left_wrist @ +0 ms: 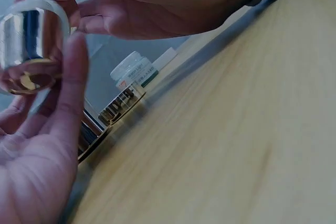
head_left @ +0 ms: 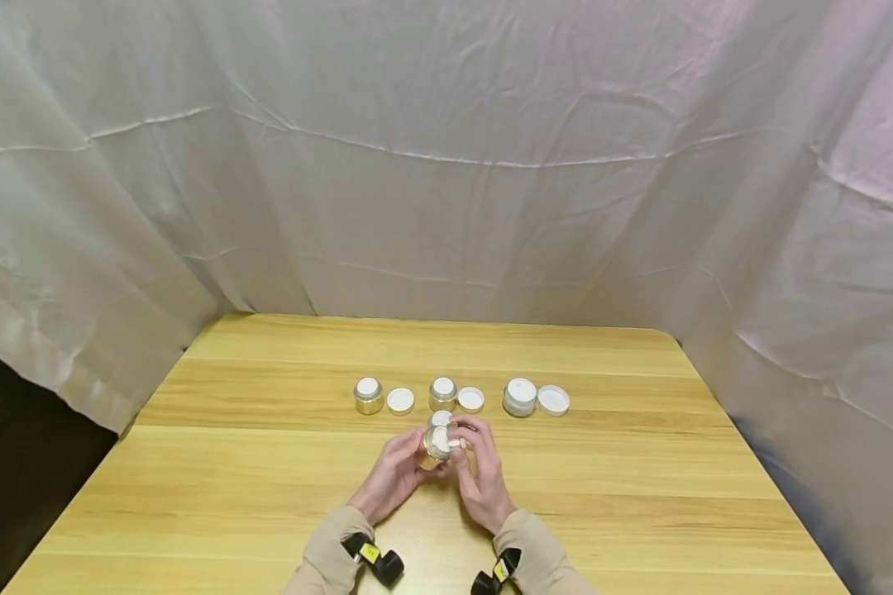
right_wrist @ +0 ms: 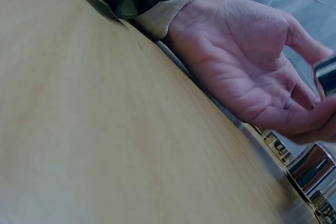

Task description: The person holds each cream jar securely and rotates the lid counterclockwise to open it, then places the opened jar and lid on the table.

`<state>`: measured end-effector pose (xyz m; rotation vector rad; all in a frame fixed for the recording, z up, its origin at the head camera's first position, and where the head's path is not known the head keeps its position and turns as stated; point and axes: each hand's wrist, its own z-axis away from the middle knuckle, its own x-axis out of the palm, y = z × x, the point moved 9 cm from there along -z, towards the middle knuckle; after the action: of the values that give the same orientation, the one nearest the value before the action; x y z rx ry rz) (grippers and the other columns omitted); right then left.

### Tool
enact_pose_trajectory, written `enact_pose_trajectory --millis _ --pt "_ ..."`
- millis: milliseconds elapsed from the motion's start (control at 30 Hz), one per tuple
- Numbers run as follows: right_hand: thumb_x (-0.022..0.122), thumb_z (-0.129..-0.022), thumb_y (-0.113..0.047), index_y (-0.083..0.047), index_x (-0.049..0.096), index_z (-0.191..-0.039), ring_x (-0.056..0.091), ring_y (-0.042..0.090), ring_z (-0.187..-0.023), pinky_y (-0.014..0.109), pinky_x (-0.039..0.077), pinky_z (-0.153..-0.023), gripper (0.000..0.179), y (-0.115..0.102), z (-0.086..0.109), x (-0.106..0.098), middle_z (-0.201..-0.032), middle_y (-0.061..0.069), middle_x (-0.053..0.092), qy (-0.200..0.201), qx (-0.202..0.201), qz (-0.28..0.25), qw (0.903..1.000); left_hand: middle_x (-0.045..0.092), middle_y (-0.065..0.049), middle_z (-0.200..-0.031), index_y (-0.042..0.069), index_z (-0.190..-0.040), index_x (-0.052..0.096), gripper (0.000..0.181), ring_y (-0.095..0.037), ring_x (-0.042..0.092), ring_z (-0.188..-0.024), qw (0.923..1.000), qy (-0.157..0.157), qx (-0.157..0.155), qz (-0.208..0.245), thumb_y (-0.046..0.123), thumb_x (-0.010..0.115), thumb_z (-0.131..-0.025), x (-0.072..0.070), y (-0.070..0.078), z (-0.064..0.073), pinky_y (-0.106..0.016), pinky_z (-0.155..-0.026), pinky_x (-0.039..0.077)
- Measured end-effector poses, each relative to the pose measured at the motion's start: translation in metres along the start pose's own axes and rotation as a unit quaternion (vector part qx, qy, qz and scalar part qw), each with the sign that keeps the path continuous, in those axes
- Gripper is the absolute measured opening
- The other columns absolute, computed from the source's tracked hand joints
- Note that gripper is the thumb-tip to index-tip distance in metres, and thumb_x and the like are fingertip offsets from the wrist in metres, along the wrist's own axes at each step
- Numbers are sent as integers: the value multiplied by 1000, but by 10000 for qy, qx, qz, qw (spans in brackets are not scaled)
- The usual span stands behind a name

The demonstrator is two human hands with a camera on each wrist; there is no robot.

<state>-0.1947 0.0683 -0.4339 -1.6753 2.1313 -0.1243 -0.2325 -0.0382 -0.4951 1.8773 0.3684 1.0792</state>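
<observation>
A gold jar with a white top (head_left: pixel 438 443) is tilted in my left hand (head_left: pixel 393 479), fingers and thumb round its sides. In the left wrist view the jar's mirror-like body (left_wrist: pixel 34 38) is close to the camera. My right hand (head_left: pixel 484 479) is right beside the jar and pinches a small shiny lid (head_left: pixel 457 444) between thumb and fingers. The right wrist view shows just a dark, glossy edge of the lid (right_wrist: pixel 326 74) at those fingertips. Directly behind the held jar, another white-topped jar (head_left: pixel 441 418) is partly hidden.
Across the table (head_left: pixel 268 496) stands a row: a gold jar (head_left: pixel 368 397) with a white lid (head_left: pixel 400 402), a second gold jar (head_left: pixel 442 395) with its lid (head_left: pixel 470 400), and a wider pale jar (head_left: pixel 520 398) with its lid (head_left: pixel 554 400). Grey curtains (head_left: pixel 446 207) surround the table.
</observation>
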Motion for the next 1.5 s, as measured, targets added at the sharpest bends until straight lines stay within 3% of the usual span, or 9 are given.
enact_pose_trajectory --millis 100,233,467,600,733,833,967,1267,1500 --pt "46 -101 3 9 58 -117 56 30 -114 20 42 -113 21 3 1 -1 -117 28 54 19 198 -78 9998 68 7 -118 22 -124 65 39 -7 62 -106 9992 -88 193 348 19 29 -111 1 5 1 -25 -93 56" --pt "46 -95 13 7 58 -124 55 28 -113 18 44 -110 33 6 2 0 -120 25 54 -71 461 -142 9988 68 5 -118 19 -122 66 38 -8 62 -106 9950 -190 513 832 19 30 -111 3 14 4 -24 -93 56" --pt "54 -79 27 12 57 -117 55 28 -110 17 48 -105 41 15 6 2 -115 28 53 44 881 -520 9947 65 3 -119 17 -123 61 21 -9 63 -107 9878 16 787 1340 22 53 -104 -1 21 8 -23 -96 56" --pt "61 -71 31 20 52 -107 54 31 -100 22 57 -92 39 12 3 3 -108 36 48 72 867 -994 9912 64 5 -119 16 -124 58 32 -8 63 -107 9882 176 854 1259 24 69 -95 -6 21 8 -22 -96 56" --pt "66 -66 30 20 51 -99 52 33 -92 22 58 -81 38 -3 -11 -1 -102 38 47 78 785 -1190 9898 68 6 -117 15 -124 62 37 -6 63 -106 9899 36 1021 980 24 75 -90 -5 25 6 -20 -94 56" --pt "73 -65 26 15 52 -95 56 36 -93 20 57 -85 37 -12 -19 -4 -102 35 53 -9 762 -1057 9915 70 7 -114 16 -120 68 34 -6 64 -104 9900 -20 1203 730 24 77 -89 -6 30 6 -20 -93 55" --pt "80 -66 18 9 55 -93 65 40 -96 25 59 -93 38 -9 -16 1 -104 32 64 -384 1062 -798 9904 71 7 -111 17 -116 71 26 -7 64 -102 9887 89 1436 417 19 75 -90 -12 36 9 -21 -96 55" --pt "88 -69 0 -1 59 -91 73 32 -100 33 63 -88 36 29 18 23 -108 25 73 -1096 2188 -898 9654 70 4 -116 15 -118 71 33 -10 67 -106 9860 694 1514 38 0 70 -88 -35 43 14 -29 -102 56" --pt "85 -78 -14 -5 65 -103 73 29 -105 28 60 -94 33 38 29 37 -115 15 74 -1843 2973 -1125 9301 67 4 -119 18 -120 69 43 -11 68 -107 9835 1072 1431 -285 -9 67 -86 -43 44 17 -29 -103 56"
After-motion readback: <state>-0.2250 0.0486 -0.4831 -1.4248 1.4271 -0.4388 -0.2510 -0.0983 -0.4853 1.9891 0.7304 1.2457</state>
